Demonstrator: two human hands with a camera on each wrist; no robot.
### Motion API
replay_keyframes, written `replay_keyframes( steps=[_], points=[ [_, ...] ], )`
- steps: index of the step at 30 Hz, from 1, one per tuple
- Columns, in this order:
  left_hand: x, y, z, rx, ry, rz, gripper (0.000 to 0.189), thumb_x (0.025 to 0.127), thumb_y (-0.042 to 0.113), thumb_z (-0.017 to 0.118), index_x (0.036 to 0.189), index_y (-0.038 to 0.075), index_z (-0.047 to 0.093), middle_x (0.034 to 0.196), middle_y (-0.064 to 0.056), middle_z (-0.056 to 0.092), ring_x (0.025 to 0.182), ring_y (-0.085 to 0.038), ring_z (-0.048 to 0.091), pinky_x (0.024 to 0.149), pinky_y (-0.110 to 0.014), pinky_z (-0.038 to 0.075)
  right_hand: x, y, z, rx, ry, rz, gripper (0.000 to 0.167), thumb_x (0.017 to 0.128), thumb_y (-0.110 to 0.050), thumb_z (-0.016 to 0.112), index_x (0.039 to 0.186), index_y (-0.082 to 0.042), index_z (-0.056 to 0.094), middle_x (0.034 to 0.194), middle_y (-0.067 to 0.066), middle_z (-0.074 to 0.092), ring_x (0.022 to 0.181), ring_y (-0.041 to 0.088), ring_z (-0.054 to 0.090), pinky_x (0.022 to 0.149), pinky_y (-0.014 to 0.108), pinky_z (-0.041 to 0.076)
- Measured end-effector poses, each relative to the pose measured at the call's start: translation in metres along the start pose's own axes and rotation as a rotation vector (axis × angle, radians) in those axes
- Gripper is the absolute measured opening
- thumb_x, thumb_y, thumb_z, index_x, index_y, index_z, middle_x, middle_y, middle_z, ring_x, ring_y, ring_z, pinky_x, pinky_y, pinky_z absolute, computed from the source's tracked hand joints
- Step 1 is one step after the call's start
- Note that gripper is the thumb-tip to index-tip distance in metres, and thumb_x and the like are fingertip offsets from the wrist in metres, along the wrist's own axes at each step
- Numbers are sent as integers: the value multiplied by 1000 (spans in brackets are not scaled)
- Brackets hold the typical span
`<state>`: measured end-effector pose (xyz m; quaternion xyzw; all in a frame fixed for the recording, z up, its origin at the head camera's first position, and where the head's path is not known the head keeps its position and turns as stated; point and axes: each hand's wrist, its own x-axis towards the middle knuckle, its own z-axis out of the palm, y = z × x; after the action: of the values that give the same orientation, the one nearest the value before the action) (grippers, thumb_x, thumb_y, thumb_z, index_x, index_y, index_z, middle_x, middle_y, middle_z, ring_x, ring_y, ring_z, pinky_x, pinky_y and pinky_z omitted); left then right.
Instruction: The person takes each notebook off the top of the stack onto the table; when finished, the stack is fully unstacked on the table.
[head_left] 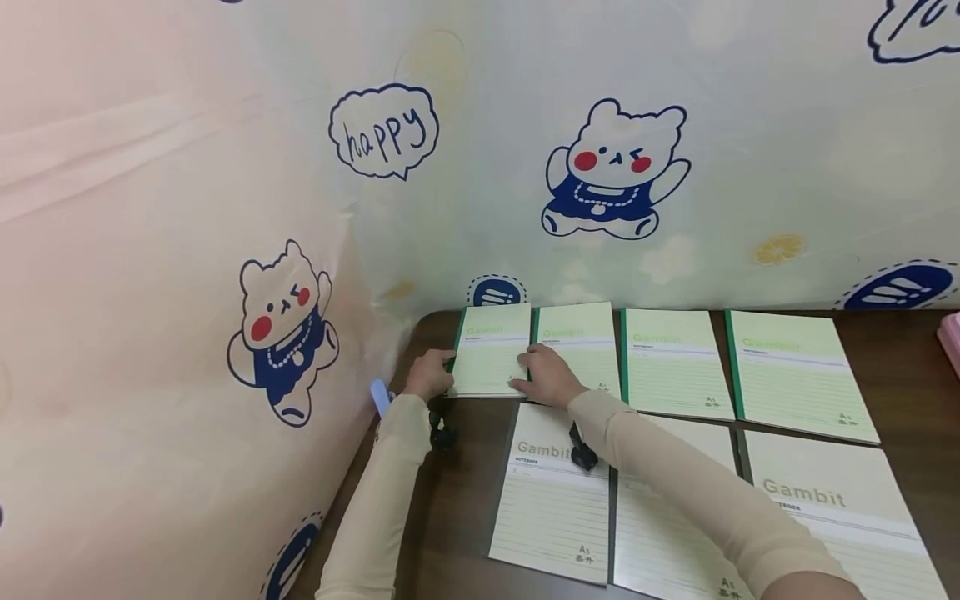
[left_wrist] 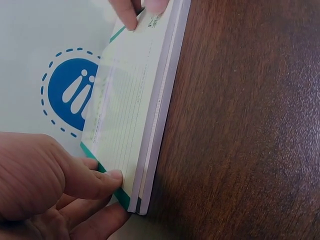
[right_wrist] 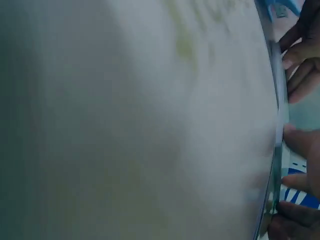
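Note:
At the back left of the table lies a pale green notebook (head_left: pixel 491 350) with a green spine, stacked on another. Its two layers of page edges show in the left wrist view, running along the cover (left_wrist: pixel 125 95). My left hand (head_left: pixel 430 374) grips the stack's spine side near the front corner, with the thumb (left_wrist: pixel 114 176) on the cover. Across from it, my right hand (head_left: pixel 549 377) holds the right edge, its fingertips on the cover. That hand also lies over part of a neighbouring green notebook (head_left: pixel 581 321). The right wrist view is mostly filled by a blurred pale cover (right_wrist: pixel 150 125).
Two more green notebooks (head_left: pixel 675 358) continue the back row to the right. In front lie larger white Gambit notebooks (head_left: pixel 551 517), partly under my right forearm. A printed curtain (head_left: pixel 480 208) borders the table's back and left. Something pink (head_left: pixel 951 337) sits at the far right.

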<state>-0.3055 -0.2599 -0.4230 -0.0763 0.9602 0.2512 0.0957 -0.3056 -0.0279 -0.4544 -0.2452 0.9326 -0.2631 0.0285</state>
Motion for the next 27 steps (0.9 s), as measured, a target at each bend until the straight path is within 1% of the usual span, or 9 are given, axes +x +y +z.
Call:
replay_keyframes(
  steps=[5,10,14,16,18,20,23,25,27],
  points=[
    [0,3,0,-17,54,35,62,79,-5,59,139,8,53,137,-15,57,111,-26,55,77,-36,43,1,3,2,15,15,34,56,90,-34,67,133,0,56,143,21,48,134,34,45,110,44,37],
    [0,7,-4,-57,89,46,55,80,4,65,134,9,58,135,-16,59,126,-32,51,90,-40,48,0,4,-2,3,-5,24,58,91,-35,66,135,1,54,143,21,47,133,34,46,109,44,38],
    [1,10,-5,-133,162,40,47,80,8,69,126,10,65,129,-14,63,125,-34,53,96,-46,49,0,5,-3,-9,-23,35,58,91,-35,65,136,0,53,144,21,46,133,33,45,110,43,38],
    [2,11,-4,-194,214,31,42,80,7,70,122,9,68,125,-14,66,122,-34,55,94,-46,50,1,6,-3,-12,-30,40,58,92,-36,65,136,0,53,145,20,45,134,33,45,111,43,37],
    [3,12,-4,-292,236,13,40,81,7,70,121,6,68,122,-15,67,118,-33,57,92,-45,51,2,6,-3,-13,-34,40,58,92,-35,65,136,0,53,146,21,45,135,34,44,111,43,37],
    [4,13,-3,-427,219,-14,47,83,8,70,129,3,61,121,-18,66,112,-32,60,86,-40,53,2,7,-3,0,-40,43,58,92,-35,65,137,0,52,146,21,44,136,34,43,112,44,36],
    [7,12,1,-590,134,-53,55,89,9,66,140,-1,46,124,-21,62,106,-29,62,80,-32,52,2,7,-2,19,-49,43,59,92,-34,65,137,0,51,147,21,43,138,35,41,113,44,35],
    [10,10,5,-634,88,-78,57,91,9,63,143,-3,40,126,-22,59,102,-26,63,75,-27,51,1,7,0,29,-51,36,59,92,-34,64,138,0,51,148,22,43,138,35,40,113,45,34],
    [11,6,7,-633,87,-77,52,93,7,60,140,-7,42,125,-23,59,99,-25,63,75,-26,51,-1,8,2,23,-52,16,57,94,-33,62,137,1,51,147,22,43,138,36,40,113,45,34]
  ],
)
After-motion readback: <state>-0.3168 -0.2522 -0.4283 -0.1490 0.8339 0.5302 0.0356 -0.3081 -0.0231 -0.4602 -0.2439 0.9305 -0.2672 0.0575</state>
